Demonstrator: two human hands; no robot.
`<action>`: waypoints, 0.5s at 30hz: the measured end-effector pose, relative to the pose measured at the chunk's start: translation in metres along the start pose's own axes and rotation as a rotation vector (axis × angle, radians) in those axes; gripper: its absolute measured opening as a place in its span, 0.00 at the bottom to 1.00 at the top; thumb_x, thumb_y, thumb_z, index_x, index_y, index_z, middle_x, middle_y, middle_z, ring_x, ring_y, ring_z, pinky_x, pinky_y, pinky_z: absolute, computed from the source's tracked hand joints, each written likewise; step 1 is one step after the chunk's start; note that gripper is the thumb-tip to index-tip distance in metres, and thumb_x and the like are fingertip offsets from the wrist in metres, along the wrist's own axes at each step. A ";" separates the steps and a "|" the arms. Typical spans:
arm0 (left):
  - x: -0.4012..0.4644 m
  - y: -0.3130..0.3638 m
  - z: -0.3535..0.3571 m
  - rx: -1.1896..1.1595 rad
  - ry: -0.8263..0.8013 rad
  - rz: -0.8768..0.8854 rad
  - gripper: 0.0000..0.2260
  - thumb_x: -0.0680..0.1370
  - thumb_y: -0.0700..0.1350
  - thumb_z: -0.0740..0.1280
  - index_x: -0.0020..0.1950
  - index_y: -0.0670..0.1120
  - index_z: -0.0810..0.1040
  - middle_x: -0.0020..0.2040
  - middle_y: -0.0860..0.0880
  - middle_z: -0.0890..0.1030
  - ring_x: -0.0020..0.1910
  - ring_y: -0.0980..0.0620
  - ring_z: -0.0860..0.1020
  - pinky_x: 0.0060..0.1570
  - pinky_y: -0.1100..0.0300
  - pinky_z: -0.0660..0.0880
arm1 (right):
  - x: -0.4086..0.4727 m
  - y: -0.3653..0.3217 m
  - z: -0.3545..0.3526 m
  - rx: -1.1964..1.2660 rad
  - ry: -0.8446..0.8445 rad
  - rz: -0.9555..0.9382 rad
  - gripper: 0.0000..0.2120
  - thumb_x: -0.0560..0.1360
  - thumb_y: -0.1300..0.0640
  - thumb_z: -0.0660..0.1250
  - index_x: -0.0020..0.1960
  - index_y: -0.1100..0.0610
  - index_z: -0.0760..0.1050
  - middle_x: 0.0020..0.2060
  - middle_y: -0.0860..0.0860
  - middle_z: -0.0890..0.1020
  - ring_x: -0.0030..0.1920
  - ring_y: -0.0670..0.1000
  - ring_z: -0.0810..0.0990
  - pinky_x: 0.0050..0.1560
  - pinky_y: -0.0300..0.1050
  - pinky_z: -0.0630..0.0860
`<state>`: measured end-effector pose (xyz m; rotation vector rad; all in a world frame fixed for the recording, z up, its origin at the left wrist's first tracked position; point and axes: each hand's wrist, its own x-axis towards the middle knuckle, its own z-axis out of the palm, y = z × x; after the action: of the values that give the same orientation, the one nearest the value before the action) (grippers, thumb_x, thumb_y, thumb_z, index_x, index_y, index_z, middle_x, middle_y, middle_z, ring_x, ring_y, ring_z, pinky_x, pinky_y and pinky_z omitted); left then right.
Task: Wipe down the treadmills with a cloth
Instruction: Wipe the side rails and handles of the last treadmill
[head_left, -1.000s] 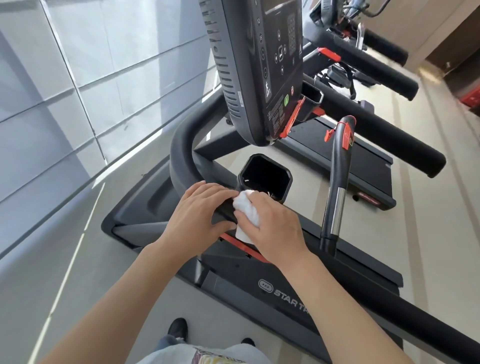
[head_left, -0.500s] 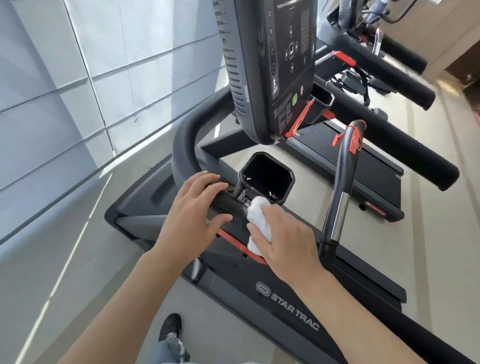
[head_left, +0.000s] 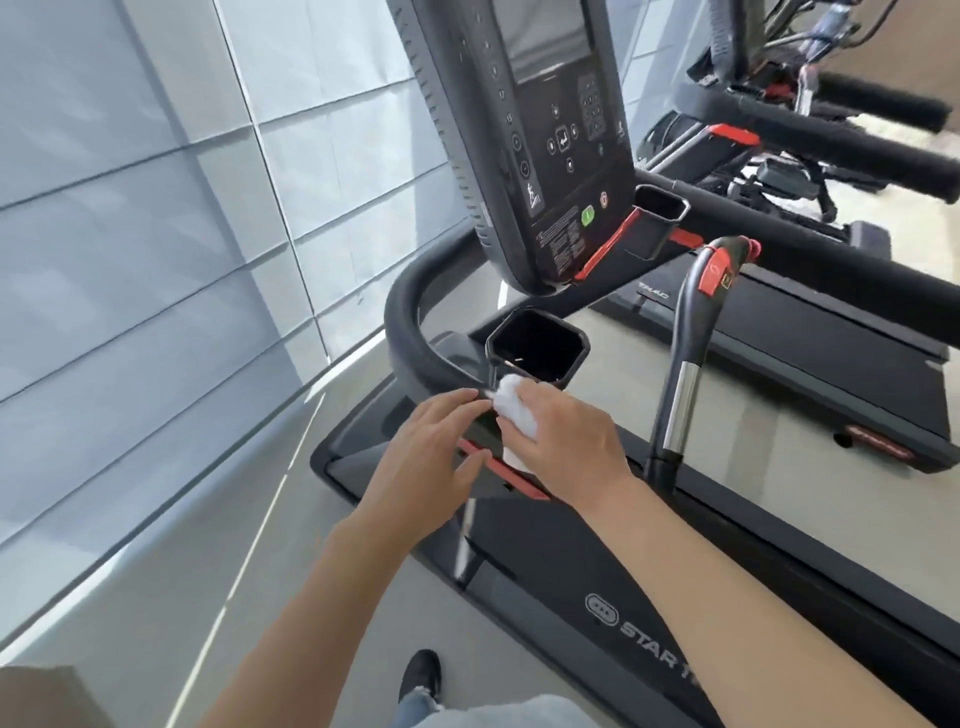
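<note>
The near black treadmill (head_left: 561, 582) has a curved handrail (head_left: 410, 338) running under its console (head_left: 545, 130). My right hand (head_left: 566, 441) grips a crumpled white cloth (head_left: 511, 410) and presses it on the rail just below the left cup holder (head_left: 537, 345). My left hand (head_left: 426, 457) lies on the same rail to the left. Its fingers are stretched out with the tips touching the cloth, and its thumb is spread below by the red trim strip (head_left: 511, 480).
An upright grip lever (head_left: 685, 364) with a red top stands right of my hands. A second treadmill (head_left: 831, 332) and more machines stand beyond. A grey panelled wall (head_left: 156, 208) runs along the left. My shoe (head_left: 421, 673) is on the floor below.
My left hand has loosened from gripping the rail to lying with straighter fingers. The cloth hand has shifted slightly back toward the left hand. The view has moved closer and to the right.
</note>
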<state>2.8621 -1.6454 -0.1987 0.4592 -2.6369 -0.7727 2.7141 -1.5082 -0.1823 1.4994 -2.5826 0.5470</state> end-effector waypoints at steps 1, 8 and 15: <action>0.001 0.013 0.007 0.004 -0.012 0.033 0.24 0.81 0.50 0.71 0.77 0.53 0.74 0.77 0.57 0.72 0.78 0.56 0.65 0.77 0.61 0.57 | -0.016 0.012 -0.006 -0.017 0.000 0.030 0.11 0.81 0.40 0.61 0.59 0.43 0.69 0.44 0.44 0.79 0.43 0.52 0.82 0.38 0.48 0.78; 0.021 0.107 0.056 0.057 -0.180 0.257 0.19 0.82 0.51 0.71 0.72 0.50 0.80 0.70 0.52 0.80 0.73 0.52 0.73 0.76 0.51 0.67 | -0.133 0.083 -0.058 -0.047 0.028 0.228 0.12 0.80 0.36 0.60 0.60 0.40 0.68 0.46 0.43 0.80 0.44 0.50 0.82 0.41 0.46 0.73; 0.000 0.206 0.122 0.061 -0.371 0.443 0.16 0.82 0.51 0.71 0.70 0.50 0.81 0.67 0.55 0.82 0.68 0.51 0.77 0.72 0.49 0.70 | -0.247 0.143 -0.097 -0.122 0.157 0.419 0.12 0.79 0.37 0.63 0.55 0.44 0.74 0.43 0.43 0.81 0.41 0.52 0.81 0.39 0.45 0.67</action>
<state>2.7691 -1.4262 -0.1784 -0.2813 -2.9432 -0.6819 2.7080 -1.2071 -0.1942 0.8412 -2.7506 0.5091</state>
